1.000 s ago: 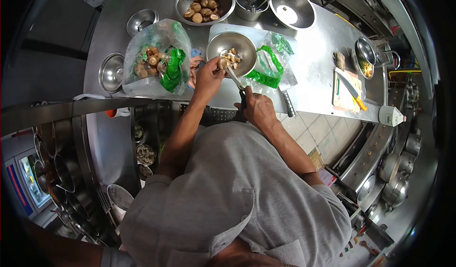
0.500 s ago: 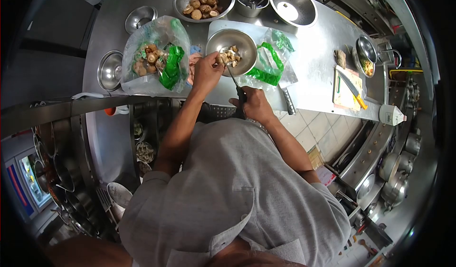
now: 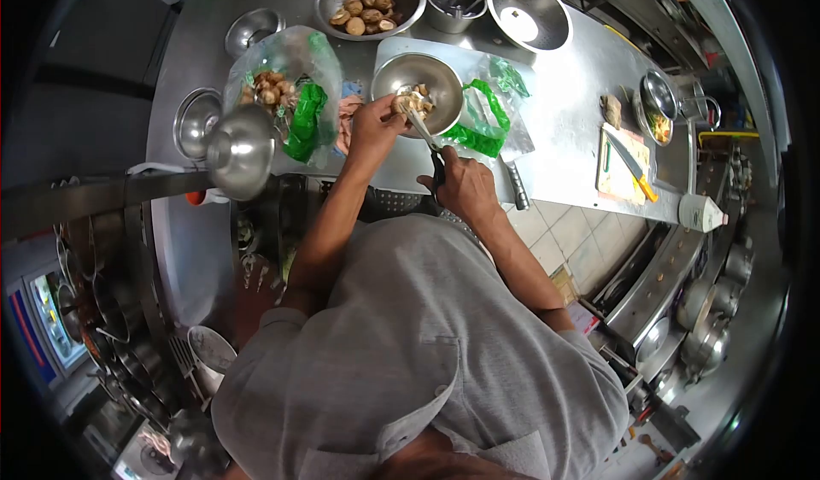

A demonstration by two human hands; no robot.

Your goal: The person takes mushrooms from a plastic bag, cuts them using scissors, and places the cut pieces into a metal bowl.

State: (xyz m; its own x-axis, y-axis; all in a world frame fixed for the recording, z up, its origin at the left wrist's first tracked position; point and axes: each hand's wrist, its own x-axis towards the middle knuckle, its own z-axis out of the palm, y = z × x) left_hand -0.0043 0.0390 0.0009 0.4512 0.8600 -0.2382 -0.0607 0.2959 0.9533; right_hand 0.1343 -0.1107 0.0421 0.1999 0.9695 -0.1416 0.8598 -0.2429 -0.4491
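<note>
My left hand [image 3: 377, 127] pinches a brown mushroom [image 3: 401, 105] over the near-left rim of a steel bowl [image 3: 398, 68]. Several cut mushroom pieces [image 3: 422, 91] lie in that bowl. Black-handled scissors [image 3: 438, 168] are gripped in my right hand [image 3: 465, 188], their blades reaching up to the mushroom. Left of my left hand, a clear plastic bag with green handles [image 3: 306, 130] holds more mushrooms [image 3: 272, 90]. Another plastic bag with green trim [image 3: 484, 143] lies right of the bowl, beside a cleaver [image 3: 518, 179].
A colander [image 3: 327, 20] of mushrooms stands at the back. Several steel bowls are around, one [image 3: 242, 153] at the counter's left front edge. To the right, a yellow-handled knife [image 3: 632, 166] rests on a cutting board [image 3: 613, 179], near a white jug [image 3: 701, 213].
A steel bowl has come into view at the left, in front of the mushroom bag. The scissors have shifted slightly, and their blades now meet the mushroom in my left hand.
</note>
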